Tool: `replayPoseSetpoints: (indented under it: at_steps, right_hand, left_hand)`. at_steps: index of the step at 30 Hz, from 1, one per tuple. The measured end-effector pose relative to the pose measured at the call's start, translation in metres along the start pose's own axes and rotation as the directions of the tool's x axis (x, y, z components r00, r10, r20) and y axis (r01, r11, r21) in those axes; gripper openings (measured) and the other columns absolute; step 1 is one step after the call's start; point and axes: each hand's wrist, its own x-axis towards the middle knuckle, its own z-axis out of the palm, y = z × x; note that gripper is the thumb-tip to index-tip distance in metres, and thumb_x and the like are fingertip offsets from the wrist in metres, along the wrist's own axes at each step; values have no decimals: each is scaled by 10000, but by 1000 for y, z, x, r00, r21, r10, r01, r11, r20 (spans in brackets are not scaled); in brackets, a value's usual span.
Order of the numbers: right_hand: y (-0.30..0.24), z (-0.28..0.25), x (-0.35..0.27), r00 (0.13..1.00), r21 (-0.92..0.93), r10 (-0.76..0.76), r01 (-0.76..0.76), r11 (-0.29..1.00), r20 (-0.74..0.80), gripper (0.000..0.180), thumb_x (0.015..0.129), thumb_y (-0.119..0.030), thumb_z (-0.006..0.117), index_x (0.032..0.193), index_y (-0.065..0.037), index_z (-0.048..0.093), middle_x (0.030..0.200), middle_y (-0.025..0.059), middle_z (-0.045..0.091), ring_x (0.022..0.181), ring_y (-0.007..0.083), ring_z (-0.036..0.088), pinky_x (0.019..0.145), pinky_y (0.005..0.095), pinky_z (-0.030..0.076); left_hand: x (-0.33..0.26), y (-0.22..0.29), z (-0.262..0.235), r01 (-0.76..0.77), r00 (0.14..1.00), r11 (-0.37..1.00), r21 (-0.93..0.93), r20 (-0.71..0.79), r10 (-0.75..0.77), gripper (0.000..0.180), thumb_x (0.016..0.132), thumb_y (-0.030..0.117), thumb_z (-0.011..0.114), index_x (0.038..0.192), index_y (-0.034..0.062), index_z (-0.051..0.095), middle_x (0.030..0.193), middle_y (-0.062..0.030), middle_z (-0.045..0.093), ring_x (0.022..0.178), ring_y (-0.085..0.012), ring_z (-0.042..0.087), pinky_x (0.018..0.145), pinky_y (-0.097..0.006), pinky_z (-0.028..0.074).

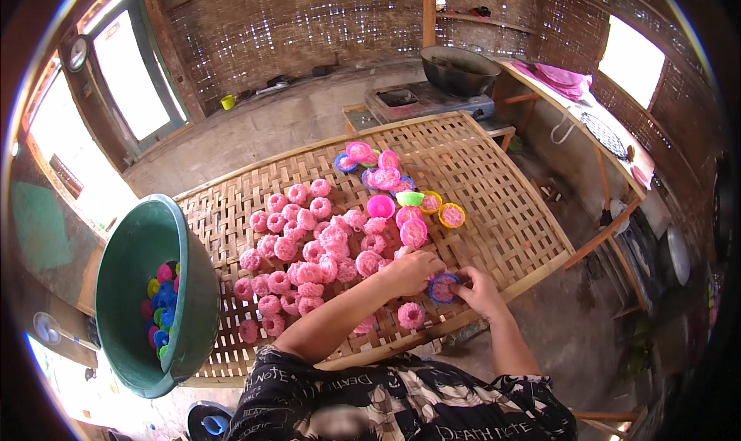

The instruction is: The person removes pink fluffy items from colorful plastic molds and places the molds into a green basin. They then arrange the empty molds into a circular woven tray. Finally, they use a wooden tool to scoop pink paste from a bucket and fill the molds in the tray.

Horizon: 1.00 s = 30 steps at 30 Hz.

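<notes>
Fingers (468, 274) flank a round blue cup (443, 289)

Left hand (418, 273): fingertips hidden, closure unclear. Just right of them lies the cup, with no long axis. Right hand (480, 293), seemingly nearer, has thumb and fingers clamped on its right edge.

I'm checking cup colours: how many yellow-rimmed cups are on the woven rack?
2: one yellow cup just right of the light-green cup, another yellow cup to its lower right. More may be hidden.
</notes>
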Motion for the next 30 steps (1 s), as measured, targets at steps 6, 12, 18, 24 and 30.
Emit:
replayPoseSetpoints:
  at_steps: [6,12,18,24,30]
  right_hand:
    - [2,-12,-6,988,747,-27,-98,657,154,237,834,-148,611,1023,-11,569,918,137,633,789,194,638,637,306,541]
    - [-3,-34,3,974,735,212,-86,672,-79,128,818,-191,619,885,-141,522,806,-39,575,692,76,566,531,266,479]
    - [-1,-17,24,899,279,14,120,953,-437,306,696,-135,731,870,-119,480,818,2,545,773,146,565,586,287,436]
    - [-6,-6,26,854,-644,-500,301,703,-146,513,552,-180,819,914,-91,467,929,97,543,924,322,515,790,425,426]
    - [-24,-23,19,898,-597,-437,327,733,-44,530,549,-196,827,924,-85,469,900,96,556,905,300,532,777,422,424]
  left_hand:
    - [-3,2,-4,8,1000,1000,3,-9,-8,335,759,207,627,1084,135,590,1041,-62,596,1018,-239,556,867,-398,387]
    - [9,-4,-20,135,979,991,-25,-152,-137,373,766,277,640,1072,72,579,1108,-117,553,1050,-281,528,851,-407,427]
    - [18,-22,-28,663,719,749,11,-288,-632,501,749,316,657,1115,12,501,1055,-182,529,1041,-339,523,851,-419,450]
    - [16,-23,-17,415,849,909,-33,-345,-400,450,720,158,654,1113,20,484,1116,-210,476,1064,-364,496,893,-418,434]
    - [23,2,-16,309,943,951,29,-138,-302,486,661,49,624,1114,30,449,1065,-172,494,1026,-354,517,851,-419,454]
